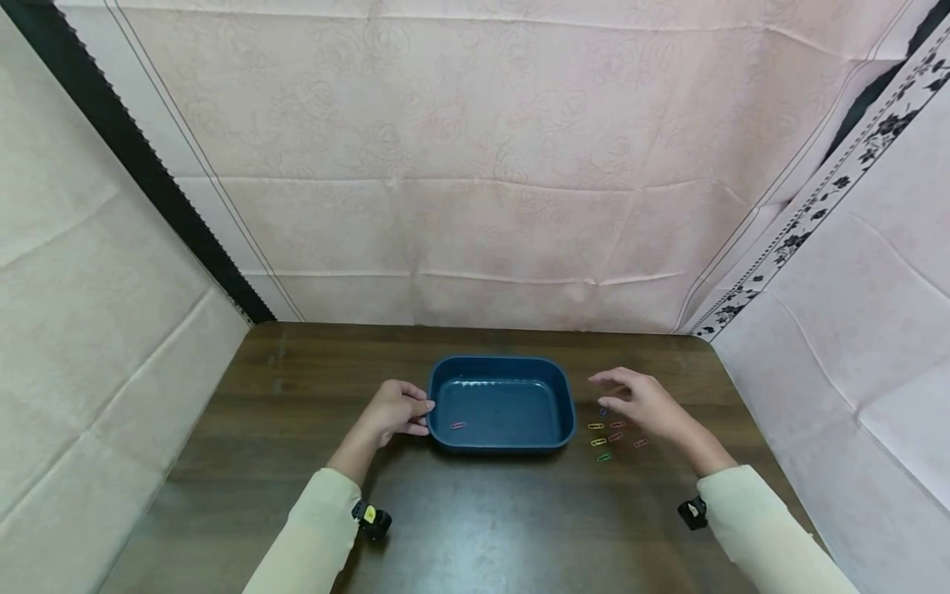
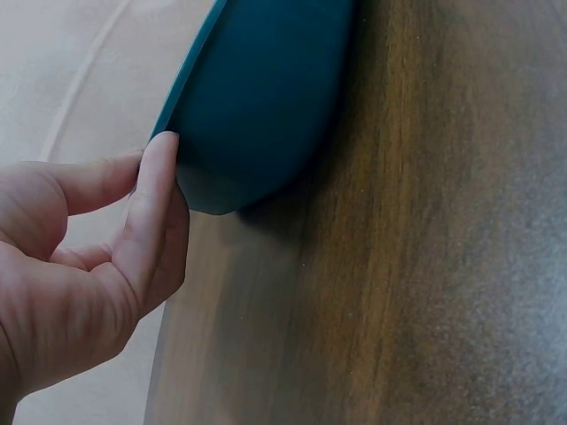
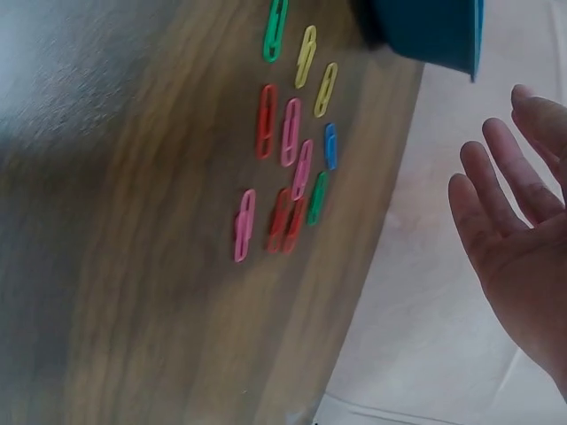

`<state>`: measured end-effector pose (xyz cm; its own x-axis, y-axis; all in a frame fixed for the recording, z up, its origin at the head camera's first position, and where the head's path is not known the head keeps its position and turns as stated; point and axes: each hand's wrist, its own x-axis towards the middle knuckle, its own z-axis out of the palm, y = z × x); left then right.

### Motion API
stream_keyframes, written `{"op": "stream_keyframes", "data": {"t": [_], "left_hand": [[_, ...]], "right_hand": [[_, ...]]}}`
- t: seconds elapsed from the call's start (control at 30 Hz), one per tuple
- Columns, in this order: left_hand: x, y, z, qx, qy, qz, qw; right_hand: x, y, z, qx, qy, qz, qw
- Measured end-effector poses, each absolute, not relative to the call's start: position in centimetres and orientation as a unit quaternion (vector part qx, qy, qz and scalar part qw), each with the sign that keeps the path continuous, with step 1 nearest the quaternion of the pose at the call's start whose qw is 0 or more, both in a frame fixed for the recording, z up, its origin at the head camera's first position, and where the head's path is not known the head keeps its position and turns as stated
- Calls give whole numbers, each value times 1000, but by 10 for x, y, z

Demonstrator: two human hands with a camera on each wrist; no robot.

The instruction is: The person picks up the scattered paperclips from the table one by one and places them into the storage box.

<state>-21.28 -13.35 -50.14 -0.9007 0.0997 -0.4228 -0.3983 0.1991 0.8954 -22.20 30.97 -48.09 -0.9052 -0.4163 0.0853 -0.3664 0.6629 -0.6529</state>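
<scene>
A dark blue plastic tray (image 1: 501,445) stands on the wooden table, with one pink paper clip (image 1: 458,426) lying on its bottom near the left side. My left hand (image 1: 399,410) pinches the tray's left rim between thumb and fingers; the left wrist view shows the same hand (image 2: 106,239) at the rim. To the right of the tray, several coloured paper clips lie loose, among them a green one (image 1: 604,457), a yellow one (image 3: 306,57) and a blue one (image 3: 330,146). Over their far side hovers my right hand (image 1: 644,403), fingers apart, with nothing visible in it.
The brown wooden table (image 1: 460,528) reaches back to a pale cloth wall (image 1: 475,223). More pale cloth hangs at the left (image 1: 82,330) and right (image 1: 853,330). Each wrist carries a small black camera, such as the left one (image 1: 373,520).
</scene>
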Motion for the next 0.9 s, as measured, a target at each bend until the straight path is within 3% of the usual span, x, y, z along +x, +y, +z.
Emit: {"op": "stream_keyframes", "data": {"t": [0.9], "left_hand": [[-214, -134, -501, -100, 737, 636, 204]], "right_hand": [[-239, 331, -522, -246, 946, -204, 59]]}}
